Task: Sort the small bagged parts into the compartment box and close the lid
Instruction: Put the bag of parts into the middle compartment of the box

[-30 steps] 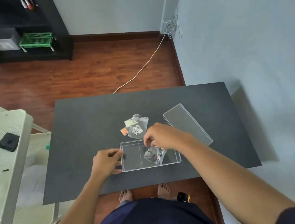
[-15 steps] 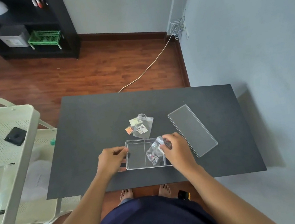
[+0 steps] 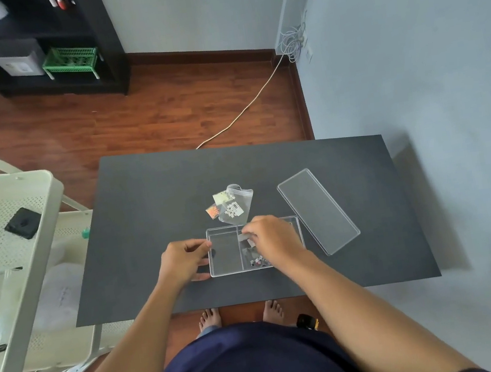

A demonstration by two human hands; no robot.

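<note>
now left hand (image 3: 184, 262) grips compartment box (image 3: 225, 253) edge; right hand (image 3: 272, 237) pinches bagged part (image 3: 246, 236) inside

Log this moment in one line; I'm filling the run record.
left hand steadies box | right hand pushing bag into middle compartment | lid off

Bare forearms, bare feet (image 3: 210, 319), dark navy garment (image 3: 253, 364) at the waist.

I see my right hand (image 3: 272, 240) pressing a bag (image 3: 250, 249) into the clear box (image 3: 224, 251), left hand (image 3: 185, 260) steadying its edge.
</note>
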